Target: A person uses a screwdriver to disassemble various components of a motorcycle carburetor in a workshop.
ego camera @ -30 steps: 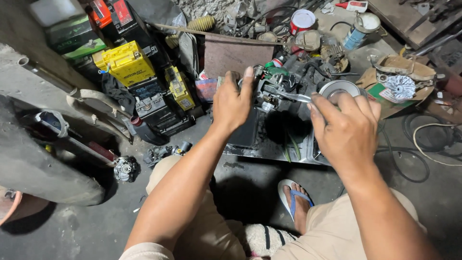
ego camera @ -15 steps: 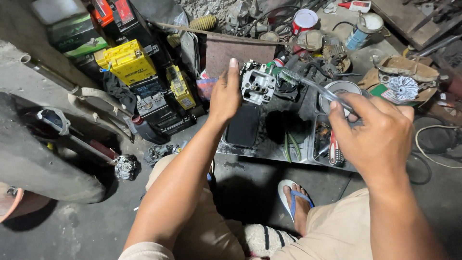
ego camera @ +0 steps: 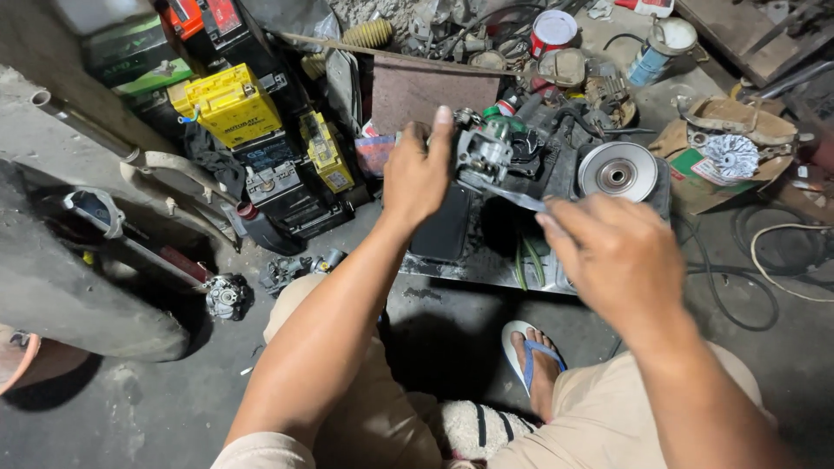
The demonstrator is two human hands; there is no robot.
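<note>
We see a small grey cast-metal engine part (ego camera: 483, 149), lumpy and bristling with fittings, held up above a cluttered metal tray (ego camera: 469, 269) on the workshop floor. The left hand (ego camera: 419, 174) grips it from the left, fingers closed around its side with one finger pointing straight up. A thin, flat metal tool (ego camera: 514, 197) runs from the part's lower edge toward the right hand (ego camera: 612, 256), which is blurred; its fingers are curled inward over the tool's near end, so we take it as holding the tool, though the exact grip is hidden.

Just right of the part lies a round, shiny metal disc (ego camera: 618, 172) with a dark centre hole. Beneath the left hand sits a flat black rectangular block (ego camera: 443, 230). Behind stands a dull brown rectangular plate (ego camera: 415, 91). To the left are boxy batteries: a bright yellow one (ego camera: 228, 104), a smaller yellow one (ego camera: 325, 152) and black ones (ego camera: 274, 178). A ribbed tan rubber boot (ego camera: 365, 33) lies at the top. To the far right, torn cardboard (ego camera: 738, 117) carries a finned silver wheel (ego camera: 731, 156). A pale cord (ego camera: 795, 260) loops on the grey concrete floor (ego camera: 130, 408). Between our knees, a foot in a blue-strapped sandal (ego camera: 534, 360) rests on the floor.
</note>
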